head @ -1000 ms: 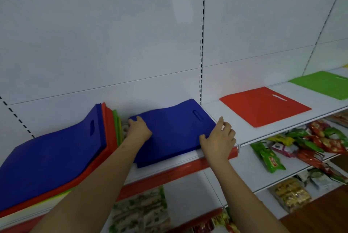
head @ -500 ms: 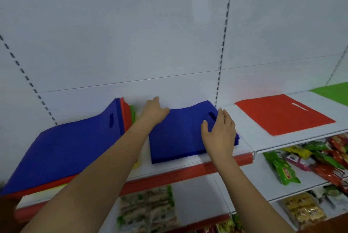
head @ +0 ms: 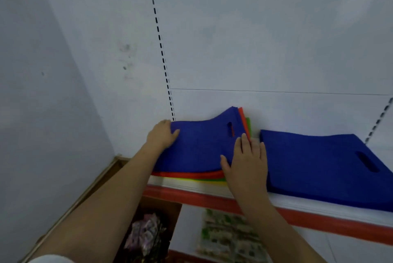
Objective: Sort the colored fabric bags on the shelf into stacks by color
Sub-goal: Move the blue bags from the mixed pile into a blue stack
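Two bare forearms enter from the lower edge of the head view, uncovered from elbow to wrist. Left hand (head: 162, 135) and right hand (head: 246, 163) are bare: no gloves, rings, watch or bracelets visible. A pale white sleeve edge (head: 51, 259) shows at the left upper arm, bottom-left corner.

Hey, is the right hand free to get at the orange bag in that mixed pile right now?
Probably not yet. The orange bag lies under the blue bag, with only its edges showing, and the right hand rests flat on top; the blue one likely has to come off first.
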A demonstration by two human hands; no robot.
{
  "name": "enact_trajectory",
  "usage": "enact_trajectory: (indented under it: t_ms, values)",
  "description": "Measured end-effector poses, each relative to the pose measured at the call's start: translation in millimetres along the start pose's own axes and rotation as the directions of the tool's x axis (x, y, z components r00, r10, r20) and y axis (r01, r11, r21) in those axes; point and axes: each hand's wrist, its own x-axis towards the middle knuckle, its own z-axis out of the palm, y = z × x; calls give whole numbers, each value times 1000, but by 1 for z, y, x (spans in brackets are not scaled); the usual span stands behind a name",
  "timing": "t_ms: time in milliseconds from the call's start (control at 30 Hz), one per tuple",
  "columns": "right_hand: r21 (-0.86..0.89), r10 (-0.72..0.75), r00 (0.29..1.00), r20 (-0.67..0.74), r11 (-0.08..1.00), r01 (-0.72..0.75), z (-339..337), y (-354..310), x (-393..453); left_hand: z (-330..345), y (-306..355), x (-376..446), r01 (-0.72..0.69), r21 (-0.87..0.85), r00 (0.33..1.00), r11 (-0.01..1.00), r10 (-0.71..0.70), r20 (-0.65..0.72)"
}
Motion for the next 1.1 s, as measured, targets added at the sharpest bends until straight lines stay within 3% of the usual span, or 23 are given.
enact_trajectory:
  t_ms: [67, 167, 333, 500, 633, 733, 833, 900, 1000, 1100]
  values:
    - [-16, -4, 999, -37, 1000, 3, 11, 7, -3, 19, -14, -6, 4, -6, 999, 1000, -4, 34]
    - [-10, -17, 992, -123, 1000, 16, 21, 11, -2, 29, -11, -9, -6, 28, 998, 1000, 8, -61]
    - [-33, -59, 967, -247, 998, 52, 26, 9, -3, 32, -7, -7, 7, 150, 996, 989, 7, -93]
    - [-103, -84, 975, -205, 993, 64, 24, 9, -4, 26, 3, -10, -14, 365, 997, 931, 41, -68]
    - [-28, -41, 955, -295, 999, 35, 5, 12, -3, 7, 15, -19, -66, 143, 980, 987, 92, -177]
    - [167, 20, 905, -424, 984, 57, -12, 28, -6, -10, 45, -28, -163, 126, 934, 979, 194, -300]
    - [523, 204, 896, -394, 851, 36, -28, 59, -12, -20, 87, -32, -240, 63, 901, 969, 246, -356]
    - [636, 309, 883, -353, 771, -15, -37, 85, -16, -20, 120, -36, -331, -42, 872, 943, 288, -396]
    - [644, 410, 851, -329, 757, -115, -48, 129, -24, -7, 169, -46, -499, -160, 791, 852, 371, -487]
    - [595, 450, 832, -324, 781, -190, -54, 174, -32, 15, 213, -54, -614, -166, 721, 772, 463, -515]
